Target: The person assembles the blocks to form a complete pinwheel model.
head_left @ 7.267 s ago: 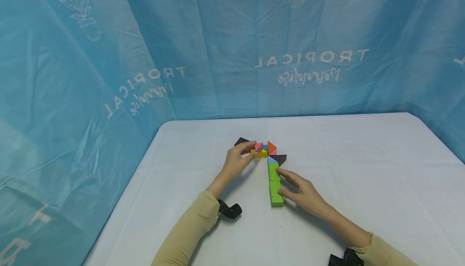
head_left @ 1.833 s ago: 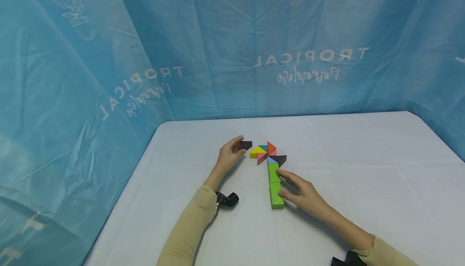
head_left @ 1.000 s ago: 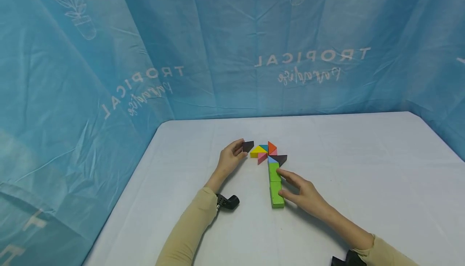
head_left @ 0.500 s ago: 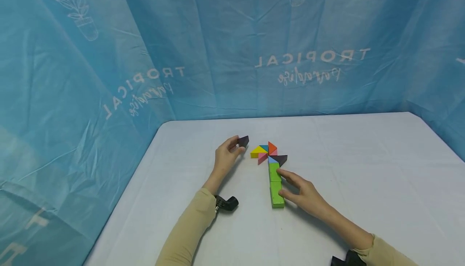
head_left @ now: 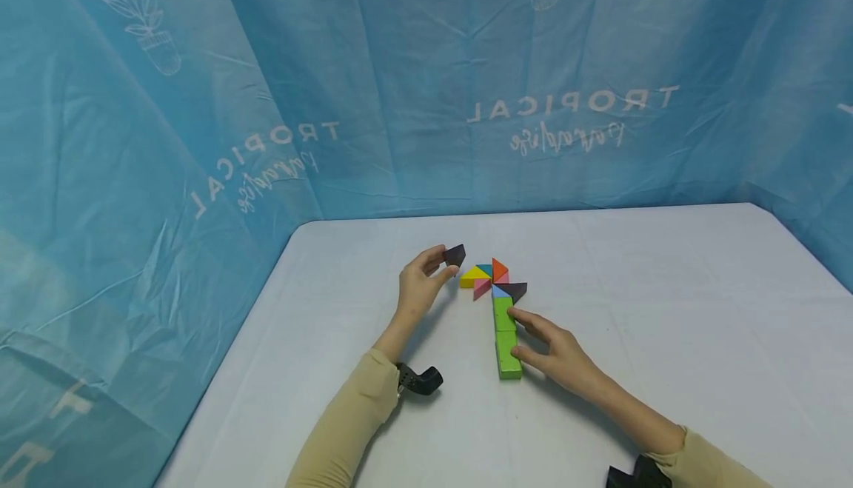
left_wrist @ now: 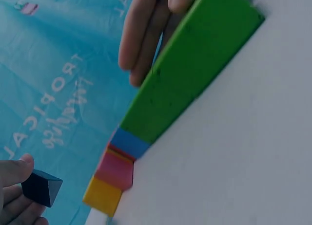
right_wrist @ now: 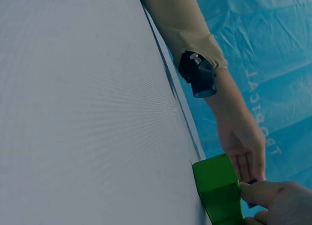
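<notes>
My left hand (head_left: 420, 284) pinches a black triangular block (head_left: 455, 255) between thumb and fingers, left of a pinwheel of blocks on the table. In the left wrist view this black block (left_wrist: 41, 187) is raised off the cloth. The pinwheel has yellow (head_left: 472, 276), teal (head_left: 485, 269), orange (head_left: 498, 270) and blue (head_left: 499, 292) triangles, two pink ones, and a second black triangle (head_left: 513, 290) at its right. Below it, two green blocks (head_left: 509, 356) lie end to end like a stem. My right hand (head_left: 556, 355) rests against their right side with extended index finger and thumb.
A white cloth covers the table (head_left: 666, 325). Blue printed curtains (head_left: 413, 103) hang behind and along the left. Each wrist wears a black camera, the left wrist camera (head_left: 421, 380) standing over the cloth.
Earlier, my left hand held a pink triangle, which now lies in the pinwheel's lower left. It then took the black block, turned and lifted it. My right hand has stayed at the green blocks.
</notes>
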Demonstrator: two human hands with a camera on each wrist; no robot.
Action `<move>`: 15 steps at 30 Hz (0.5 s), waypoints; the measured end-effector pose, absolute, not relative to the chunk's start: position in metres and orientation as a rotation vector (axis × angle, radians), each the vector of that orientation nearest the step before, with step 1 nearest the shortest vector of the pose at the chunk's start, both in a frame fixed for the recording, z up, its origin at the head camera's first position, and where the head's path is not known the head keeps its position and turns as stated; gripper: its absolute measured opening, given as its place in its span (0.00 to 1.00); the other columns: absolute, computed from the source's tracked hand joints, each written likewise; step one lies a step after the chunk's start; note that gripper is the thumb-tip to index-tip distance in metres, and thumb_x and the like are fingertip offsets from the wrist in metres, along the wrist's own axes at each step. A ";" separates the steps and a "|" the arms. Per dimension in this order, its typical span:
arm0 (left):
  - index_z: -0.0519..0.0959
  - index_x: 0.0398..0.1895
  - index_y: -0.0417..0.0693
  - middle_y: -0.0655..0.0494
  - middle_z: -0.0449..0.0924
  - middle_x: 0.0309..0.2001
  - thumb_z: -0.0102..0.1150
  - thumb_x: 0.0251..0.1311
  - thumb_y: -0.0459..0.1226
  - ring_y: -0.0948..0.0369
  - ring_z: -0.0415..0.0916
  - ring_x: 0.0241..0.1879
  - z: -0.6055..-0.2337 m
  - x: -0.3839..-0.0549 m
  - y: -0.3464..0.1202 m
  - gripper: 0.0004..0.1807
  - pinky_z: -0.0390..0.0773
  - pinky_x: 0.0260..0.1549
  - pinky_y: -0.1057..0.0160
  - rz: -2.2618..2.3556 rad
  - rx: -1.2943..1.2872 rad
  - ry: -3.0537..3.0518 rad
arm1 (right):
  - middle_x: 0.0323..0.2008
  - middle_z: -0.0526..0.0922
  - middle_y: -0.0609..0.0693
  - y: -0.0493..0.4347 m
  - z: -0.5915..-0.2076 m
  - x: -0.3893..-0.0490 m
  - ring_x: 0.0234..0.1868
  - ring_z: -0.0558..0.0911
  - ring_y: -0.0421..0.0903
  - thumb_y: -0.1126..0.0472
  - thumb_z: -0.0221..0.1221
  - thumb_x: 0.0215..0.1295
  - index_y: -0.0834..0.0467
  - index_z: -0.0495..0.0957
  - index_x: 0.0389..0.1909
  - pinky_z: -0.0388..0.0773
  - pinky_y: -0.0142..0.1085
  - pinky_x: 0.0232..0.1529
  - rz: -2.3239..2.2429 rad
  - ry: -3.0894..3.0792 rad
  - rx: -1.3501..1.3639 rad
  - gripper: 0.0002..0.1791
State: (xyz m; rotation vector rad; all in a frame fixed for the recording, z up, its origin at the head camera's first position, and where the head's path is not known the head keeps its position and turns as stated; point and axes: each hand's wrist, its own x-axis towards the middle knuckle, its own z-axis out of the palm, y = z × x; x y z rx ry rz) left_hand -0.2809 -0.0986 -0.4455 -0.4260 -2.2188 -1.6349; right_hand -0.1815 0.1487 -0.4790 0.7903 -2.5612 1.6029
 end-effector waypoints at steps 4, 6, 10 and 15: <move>0.76 0.55 0.35 0.41 0.78 0.51 0.68 0.51 0.35 0.50 0.77 0.50 -0.436 -0.273 -0.087 0.26 0.73 0.53 0.57 -1.663 -0.439 -2.239 | 0.66 0.66 0.56 0.148 -0.477 -0.181 0.64 0.67 0.55 0.56 0.63 0.62 0.59 0.63 0.67 0.66 0.46 0.60 1.602 -2.565 0.788 0.34; 0.76 0.54 0.36 0.44 0.78 0.51 0.68 0.52 0.35 0.53 0.77 0.50 -0.433 -0.270 -0.081 0.26 0.74 0.51 0.62 -1.650 -0.437 -2.272 | 0.66 0.66 0.56 0.148 -0.476 -0.182 0.64 0.67 0.55 0.56 0.63 0.62 0.59 0.63 0.67 0.66 0.46 0.60 1.607 -2.562 0.792 0.34; 0.76 0.54 0.37 0.47 0.79 0.51 0.69 0.51 0.36 0.57 0.78 0.50 -0.431 -0.265 -0.074 0.26 0.74 0.50 0.67 -1.652 -0.437 -2.303 | 0.65 0.66 0.56 0.148 -0.476 -0.182 0.63 0.68 0.55 0.57 0.63 0.62 0.60 0.63 0.67 0.66 0.45 0.60 1.608 -2.556 0.799 0.34; 0.77 0.55 0.40 0.49 0.80 0.50 0.69 0.52 0.36 0.59 0.77 0.50 -0.431 -0.259 -0.068 0.25 0.72 0.53 0.65 -1.676 -0.409 -2.307 | 0.65 0.66 0.56 0.150 -0.476 -0.181 0.63 0.68 0.55 0.57 0.63 0.62 0.60 0.63 0.67 0.66 0.45 0.60 1.606 -2.550 0.802 0.34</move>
